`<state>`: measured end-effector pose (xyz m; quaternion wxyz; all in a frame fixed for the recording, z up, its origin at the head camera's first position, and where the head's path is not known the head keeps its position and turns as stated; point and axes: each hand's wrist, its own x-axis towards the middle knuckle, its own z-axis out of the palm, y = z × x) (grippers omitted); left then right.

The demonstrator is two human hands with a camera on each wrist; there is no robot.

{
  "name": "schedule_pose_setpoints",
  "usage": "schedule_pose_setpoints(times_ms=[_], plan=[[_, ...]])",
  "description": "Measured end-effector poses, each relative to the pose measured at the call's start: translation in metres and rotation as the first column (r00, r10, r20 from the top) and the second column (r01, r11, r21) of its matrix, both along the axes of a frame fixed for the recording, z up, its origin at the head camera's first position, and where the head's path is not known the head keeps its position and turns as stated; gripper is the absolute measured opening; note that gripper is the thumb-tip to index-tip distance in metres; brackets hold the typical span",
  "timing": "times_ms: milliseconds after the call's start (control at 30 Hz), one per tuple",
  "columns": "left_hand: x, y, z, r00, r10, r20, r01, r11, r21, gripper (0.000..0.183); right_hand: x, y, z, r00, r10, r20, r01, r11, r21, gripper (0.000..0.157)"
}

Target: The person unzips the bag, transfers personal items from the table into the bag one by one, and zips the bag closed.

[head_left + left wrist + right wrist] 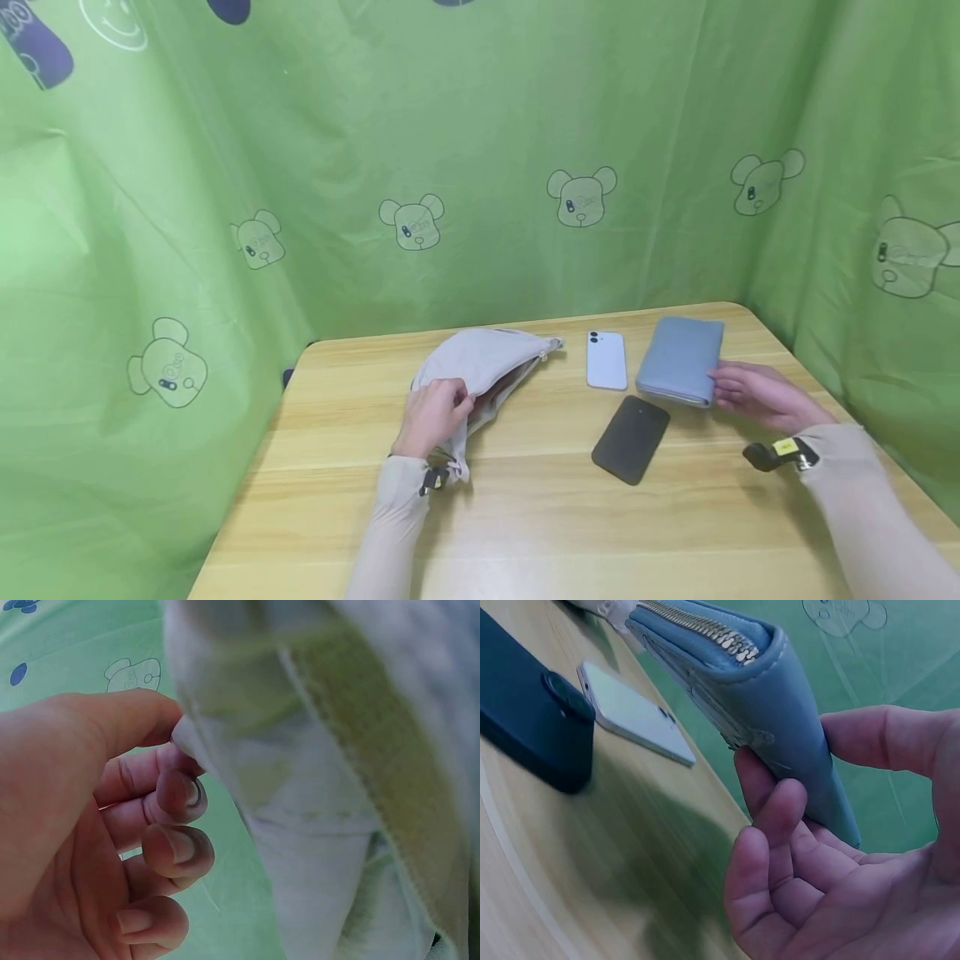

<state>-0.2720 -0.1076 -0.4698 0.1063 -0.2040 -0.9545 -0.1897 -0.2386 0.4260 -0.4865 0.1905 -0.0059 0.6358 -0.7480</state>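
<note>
A pale grey fabric bag lies on the table, its zipped mouth gaping toward the right. My left hand pinches the edge of that opening; in the left wrist view, thumb and forefinger grip the cloth while the other fingers curl beside it. At the right, my right hand grips a light blue zip wallet by its right side. The right wrist view shows the thumb on one face of the wallet and fingers on the other, with its metal zip along the edge.
Left of the wallet lies a light blue phone, camera side up. A black phone-shaped thing lies nearer me; the right wrist view shows a raised round part on it. Green printed curtains stand around the wooden table.
</note>
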Motion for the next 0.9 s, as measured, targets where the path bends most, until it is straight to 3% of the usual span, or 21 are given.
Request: schedule_pose_setpoints(times_ms=[233, 267, 467, 900], plan=[[0.0, -0.001, 0.001, 1.0, 0.002, -0.008, -0.002, 1.0, -0.001, 0.023, 0.002, -0.019, 0.004, 0.999, -0.005, -0.035, 0.008, 0.996, 0.085, 0.012], [0.001, -0.001, 0.001, 1.0, 0.002, -0.007, -0.002, 1.0, 0.0, 0.023, 0.002, -0.022, 0.004, 0.999, -0.008, -0.037, 0.012, 0.994, 0.113, 0.016], [0.0, -0.001, 0.001, 1.0, 0.003, 0.006, -0.003, 1.0, 0.002, 0.023, 0.001, -0.04, 0.005, 0.997, 0.018, -0.071, 0.004, 0.957, 0.292, 0.074], [0.0, -0.001, 0.002, 1.0, 0.001, 0.005, -0.001, 1.0, -0.001, 0.022, 0.005, -0.083, 0.0, 0.996, 0.071, -0.048, -0.05, 0.941, 0.335, 0.079]])
